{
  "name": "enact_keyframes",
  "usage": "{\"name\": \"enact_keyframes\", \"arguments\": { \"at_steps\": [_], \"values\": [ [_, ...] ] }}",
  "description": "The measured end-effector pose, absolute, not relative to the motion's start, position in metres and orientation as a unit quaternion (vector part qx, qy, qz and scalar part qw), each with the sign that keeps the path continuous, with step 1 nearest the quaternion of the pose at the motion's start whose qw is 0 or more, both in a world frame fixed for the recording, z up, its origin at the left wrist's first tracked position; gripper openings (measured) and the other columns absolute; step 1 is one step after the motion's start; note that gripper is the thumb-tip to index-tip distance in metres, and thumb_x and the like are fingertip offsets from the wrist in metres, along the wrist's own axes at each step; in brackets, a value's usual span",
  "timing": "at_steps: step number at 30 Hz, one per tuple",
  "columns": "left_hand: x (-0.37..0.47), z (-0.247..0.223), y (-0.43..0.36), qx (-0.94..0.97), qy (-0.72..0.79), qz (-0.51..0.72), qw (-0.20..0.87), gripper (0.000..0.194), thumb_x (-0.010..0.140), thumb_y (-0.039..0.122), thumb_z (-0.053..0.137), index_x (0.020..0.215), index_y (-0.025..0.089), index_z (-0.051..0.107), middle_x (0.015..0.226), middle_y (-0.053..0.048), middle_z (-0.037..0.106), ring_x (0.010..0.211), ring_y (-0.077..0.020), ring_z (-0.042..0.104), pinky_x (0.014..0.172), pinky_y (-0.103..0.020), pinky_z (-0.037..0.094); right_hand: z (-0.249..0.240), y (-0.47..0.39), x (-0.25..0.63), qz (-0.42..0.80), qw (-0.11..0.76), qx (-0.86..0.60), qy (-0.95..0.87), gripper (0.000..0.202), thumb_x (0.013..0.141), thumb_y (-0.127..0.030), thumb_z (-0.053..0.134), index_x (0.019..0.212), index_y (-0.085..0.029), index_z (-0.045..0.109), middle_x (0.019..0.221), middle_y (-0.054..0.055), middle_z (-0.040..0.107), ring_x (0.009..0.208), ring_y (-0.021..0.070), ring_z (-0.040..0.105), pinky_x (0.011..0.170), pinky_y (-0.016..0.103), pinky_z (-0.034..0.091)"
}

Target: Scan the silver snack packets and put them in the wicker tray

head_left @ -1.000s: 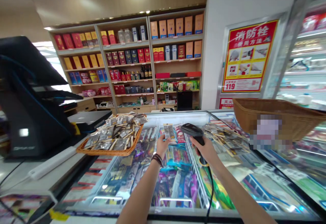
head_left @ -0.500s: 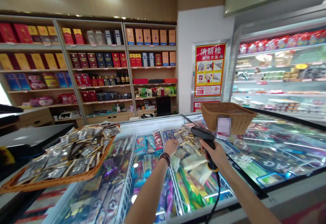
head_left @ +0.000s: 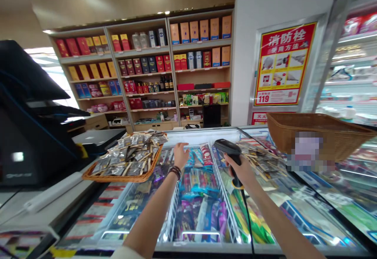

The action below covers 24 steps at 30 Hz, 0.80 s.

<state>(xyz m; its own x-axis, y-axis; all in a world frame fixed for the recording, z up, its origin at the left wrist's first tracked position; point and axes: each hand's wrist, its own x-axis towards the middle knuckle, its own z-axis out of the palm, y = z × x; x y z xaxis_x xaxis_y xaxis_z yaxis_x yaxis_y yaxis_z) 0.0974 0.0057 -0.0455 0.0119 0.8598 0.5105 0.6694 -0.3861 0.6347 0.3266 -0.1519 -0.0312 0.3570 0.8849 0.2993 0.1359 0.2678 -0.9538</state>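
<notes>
My right hand is wrapped round the grip of a black handheld barcode scanner, whose head points to the left. Its cable hangs down to the front. My left hand, with a beaded bracelet at the wrist, is raised over the glass-topped chest freezer. Its fingers are stretched out and partly apart, and nothing shows in them. Beyond and below it lie bagged frozen goods in white wire baskets. To its left stands a shallow wicker tray heaped with small clear packets.
A brown wicker basket stands at the right on the freezer. More small packets lie in front of it. At the left are a black checkout terminal and a flat scale. Shelves of boxes line the back wall.
The view has turned left, bringing the checkout terminal into sight. My left hand has moved left towards the wicker tray and its fingers have spread. The scanner stays in my right hand.
</notes>
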Motion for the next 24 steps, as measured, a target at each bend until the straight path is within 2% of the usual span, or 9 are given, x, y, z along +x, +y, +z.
{"name": "enact_keyframes", "arguments": {
  "at_steps": [3,6,9,14,21,24],
  "values": [
    [0.044,-0.028,0.022,0.659,0.621,0.424,0.001,0.041,0.088,0.019,0.06,0.129,0.02,0.068,0.138,-0.016,0.059,0.136,-0.0321,0.048,0.117,-0.046,0.034,-0.028,-0.133,0.294,0.318,0.619,-0.511,-0.505,0.055,0.069,-0.074,0.073,0.068,-0.022,0.056,0.049,-0.002,0.055,0.036,0.0122,0.047,0.039,0.027,0.038],
    [0.004,-0.018,0.041,0.652,0.653,0.383,-0.052,0.045,0.092,0.022,0.055,0.136,0.019,0.063,0.148,-0.017,0.052,0.142,-0.0335,0.041,0.119,-0.047,0.03,-0.027,-0.121,0.266,0.332,0.614,-0.498,-0.515,0.057,0.067,-0.077,0.072,0.069,-0.023,0.055,0.048,-0.002,0.055,0.036,0.0133,0.048,0.039,0.028,0.039],
    [-0.017,-0.014,0.061,0.678,0.651,0.333,-0.072,0.044,0.094,0.019,0.05,0.136,0.014,0.061,0.148,-0.018,0.054,0.141,-0.0316,0.043,0.12,-0.045,0.029,-0.033,-0.115,0.25,0.351,0.612,-0.489,-0.513,0.058,0.066,-0.078,0.072,0.071,-0.023,0.057,0.053,0.0,0.061,0.037,0.0137,0.048,0.037,0.028,0.037],
    [-0.021,-0.017,0.082,0.71,0.654,0.247,-0.078,0.041,0.094,0.014,0.048,0.132,0.007,0.062,0.144,-0.024,0.058,0.139,-0.0311,0.048,0.118,-0.042,0.033,-0.045,-0.116,0.245,0.36,0.578,-0.505,-0.531,0.058,0.068,-0.079,0.072,0.064,-0.023,0.056,0.039,-0.001,0.051,0.035,0.0152,0.047,0.04,0.029,0.04],
    [-0.016,-0.017,0.08,0.679,0.706,0.195,-0.052,0.03,0.101,0.033,0.046,0.114,0.017,0.069,0.128,-0.02,0.066,0.124,-0.0331,0.06,0.1,-0.041,0.048,-0.047,-0.117,0.244,0.359,0.574,-0.513,-0.528,0.056,0.069,-0.078,0.07,0.063,-0.024,0.056,0.041,-0.001,0.052,0.034,0.016,0.048,0.039,0.03,0.04],
    [-0.01,-0.012,0.072,0.673,0.714,0.189,-0.029,0.028,0.094,0.029,0.062,0.118,0.014,0.065,0.127,-0.021,0.066,0.118,-0.0304,0.064,0.098,-0.036,0.048,-0.053,-0.116,0.242,0.357,0.564,-0.511,-0.542,0.055,0.073,-0.077,0.069,0.062,-0.024,0.056,0.041,-0.001,0.052,0.036,0.016,0.049,0.042,0.03,0.04]
  ]
}}
